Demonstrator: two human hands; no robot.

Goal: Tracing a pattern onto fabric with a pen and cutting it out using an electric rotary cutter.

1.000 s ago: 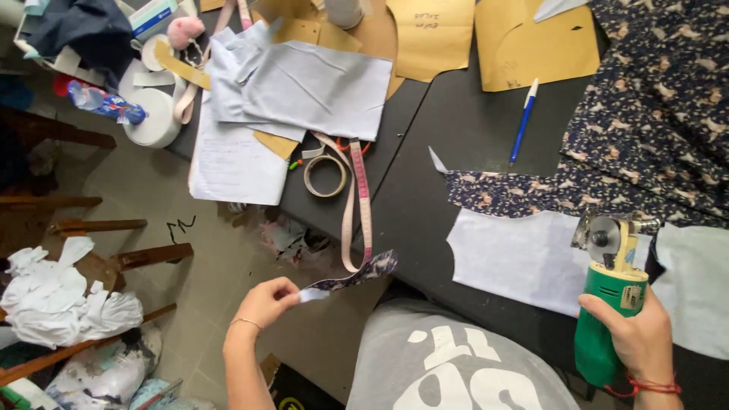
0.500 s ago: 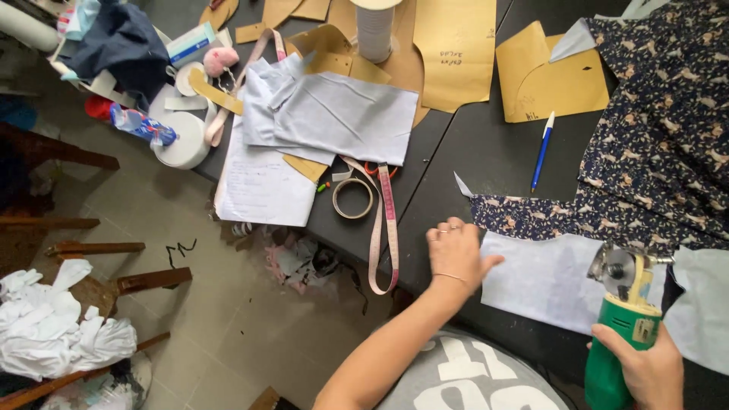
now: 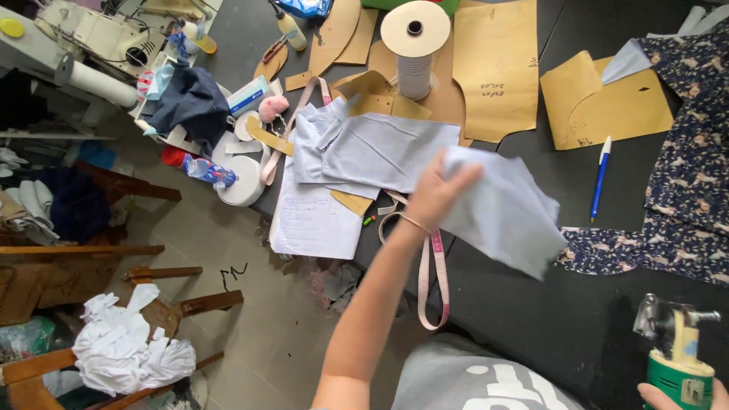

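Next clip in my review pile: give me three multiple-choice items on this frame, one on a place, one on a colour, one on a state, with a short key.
1. Where does the blue pen lie?
A. On the dark table
B. On the floor
C. On a wooden chair

2. What colour is the body of the cutting tool at the right hand?
A. Red
B. Green
C. Yellow

3. What is the left hand doing?
A. Resting flat and empty
B. Holding a pale fabric piece lifted off the table
C. Gripping the pen

Key: 1 A, the pen rests on the tabletop beside brown paper patterns. 2 B, its casing is green. 3 B, the cloth hangs from the raised hand.
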